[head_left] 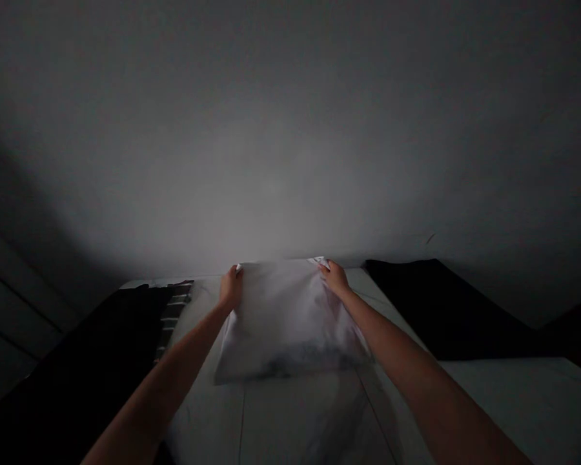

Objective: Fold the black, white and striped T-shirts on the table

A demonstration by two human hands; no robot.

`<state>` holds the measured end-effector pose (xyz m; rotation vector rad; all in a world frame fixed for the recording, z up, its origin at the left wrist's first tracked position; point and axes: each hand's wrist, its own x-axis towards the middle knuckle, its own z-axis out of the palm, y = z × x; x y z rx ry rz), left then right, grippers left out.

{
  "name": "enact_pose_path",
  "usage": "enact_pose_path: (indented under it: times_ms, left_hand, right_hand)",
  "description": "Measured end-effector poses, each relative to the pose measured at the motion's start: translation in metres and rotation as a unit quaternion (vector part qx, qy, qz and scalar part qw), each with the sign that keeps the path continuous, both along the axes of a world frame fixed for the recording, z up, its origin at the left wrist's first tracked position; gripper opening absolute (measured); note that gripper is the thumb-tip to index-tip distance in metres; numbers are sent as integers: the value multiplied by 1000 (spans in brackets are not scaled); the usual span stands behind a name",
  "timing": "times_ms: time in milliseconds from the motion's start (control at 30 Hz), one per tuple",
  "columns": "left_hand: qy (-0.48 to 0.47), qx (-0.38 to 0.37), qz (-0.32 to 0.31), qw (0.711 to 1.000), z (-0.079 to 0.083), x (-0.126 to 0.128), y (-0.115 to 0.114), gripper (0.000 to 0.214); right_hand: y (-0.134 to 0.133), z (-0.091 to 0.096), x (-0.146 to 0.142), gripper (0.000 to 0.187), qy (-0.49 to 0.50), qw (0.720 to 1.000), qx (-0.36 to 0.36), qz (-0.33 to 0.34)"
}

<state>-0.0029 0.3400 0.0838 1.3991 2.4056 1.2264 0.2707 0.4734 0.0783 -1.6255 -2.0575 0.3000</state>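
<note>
A white pillow [285, 316] lies on a pale bed sheet [513, 400] against a plain wall. My left hand [231, 289] is closed on the pillow's far left corner. My right hand [335, 278] is closed on its far right corner, where a bit of white fabric sticks up. Both arms stretch forward over the bed. The pillow's near edge is in shadow and looks lifted slightly off the sheet.
A dark cloth with a striped edge [172, 313] covers the bed to the left. Another dark, flat thing [440, 303] lies at the right by the wall. The room is dim, and the grey wall [290, 129] fills the upper view.
</note>
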Motion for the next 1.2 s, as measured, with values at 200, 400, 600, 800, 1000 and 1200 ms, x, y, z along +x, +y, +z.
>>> enact_pose_path:
  times_ms: [200, 400, 600, 800, 1000, 1200]
  left_hand:
    - [48, -101, 61, 992, -41, -7, 24, 28]
    - [169, -185, 93, 964, -34, -4, 19, 30]
    - [134, -278, 36, 951, -18, 9, -54, 42]
    - [145, -233, -88, 958, -37, 50, -148, 34]
    - [56, -239, -186, 951, -34, 93, -238, 32]
    - [21, -294, -239, 925, -28, 113, -337, 41]
  right_hand:
    - [26, -40, -9, 29, -68, 995, -44, -56]
    - [15, -33, -14, 28, -105, 990, -51, -83]
    - [-48, -23, 34, 47, -164, 976, -120, -76]
    - [-146, -31, 88, 29, -151, 984, -93, 15]
    - [-228, -35, 160, 30, -50, 988, -142, 23]
    - [-315, -64, 274, 40, 35, 963, -251, 90]
